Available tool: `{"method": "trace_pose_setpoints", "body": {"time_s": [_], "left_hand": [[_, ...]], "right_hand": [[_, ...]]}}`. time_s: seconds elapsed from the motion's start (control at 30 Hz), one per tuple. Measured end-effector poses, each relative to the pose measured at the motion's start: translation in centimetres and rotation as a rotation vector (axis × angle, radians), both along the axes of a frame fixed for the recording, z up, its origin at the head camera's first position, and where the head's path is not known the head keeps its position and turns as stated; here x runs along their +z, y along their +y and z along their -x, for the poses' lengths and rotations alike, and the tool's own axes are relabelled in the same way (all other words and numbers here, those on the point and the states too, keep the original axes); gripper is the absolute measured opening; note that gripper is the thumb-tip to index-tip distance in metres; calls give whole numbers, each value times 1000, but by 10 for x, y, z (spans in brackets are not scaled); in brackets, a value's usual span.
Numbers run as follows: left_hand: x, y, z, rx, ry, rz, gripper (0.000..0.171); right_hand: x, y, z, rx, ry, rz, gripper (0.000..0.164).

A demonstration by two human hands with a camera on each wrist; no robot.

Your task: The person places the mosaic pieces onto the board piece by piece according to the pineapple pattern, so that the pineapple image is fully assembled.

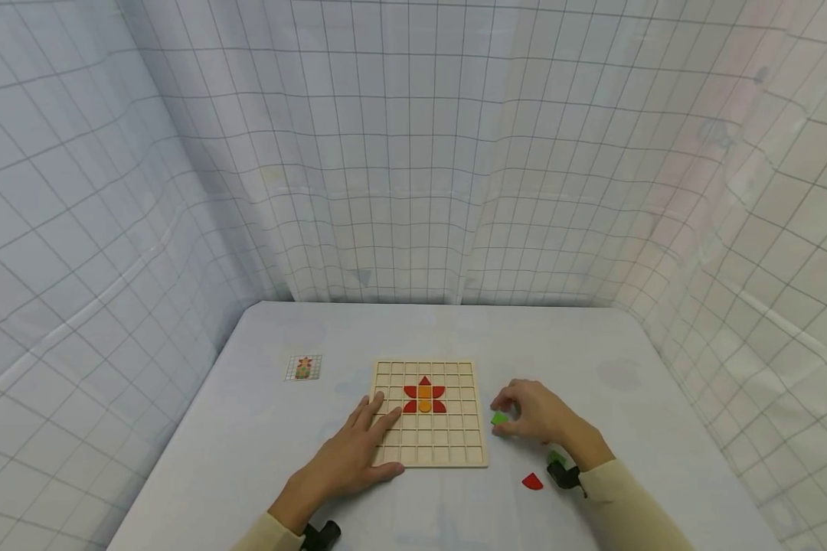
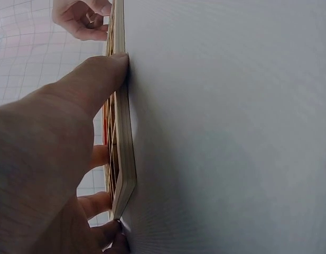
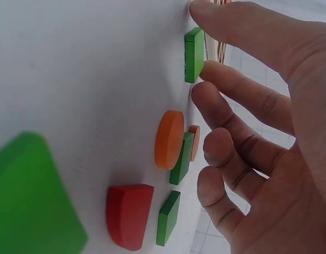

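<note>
My left hand rests with spread, straight fingers on the left side of a wooden grid board, its thumb at the near edge. Red pieces surround an orange square and an orange disc on the board, with a red triangle above. Right of the board, my right hand has thumb and fingers bent around a green piece lying on the table. In the right wrist view the thumb tip looks apart from that green piece, while the index fingertip is close beside it.
A small pattern card lies left of the board. A red quarter-circle and a green piece lie near my right wrist. The right wrist view also shows an orange disc and more green pieces. Grid-patterned curtains enclose the table.
</note>
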State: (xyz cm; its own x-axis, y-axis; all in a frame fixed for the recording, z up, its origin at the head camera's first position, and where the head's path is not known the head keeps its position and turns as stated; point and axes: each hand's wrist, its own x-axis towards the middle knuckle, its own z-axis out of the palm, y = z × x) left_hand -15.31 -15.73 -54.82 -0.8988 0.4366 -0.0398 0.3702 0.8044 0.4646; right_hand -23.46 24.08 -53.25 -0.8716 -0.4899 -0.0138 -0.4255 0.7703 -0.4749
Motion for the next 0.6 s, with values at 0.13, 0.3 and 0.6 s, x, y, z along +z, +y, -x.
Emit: {"method": "trace_pose_setpoints", "body": {"time_s": [0.13, 0.3, 0.6], "left_hand": [[-1, 0, 0, 3, -3, -1, 96], [1, 0, 0, -1, 6, -8, 97], [3, 0, -2, -1, 0, -9, 99]], "right_hand": [[0, 0, -2, 6, 7, 3, 29], [-2, 3, -3, 26, 17, 31, 21], [-8, 5, -5, 92, 75, 118, 18]]}}
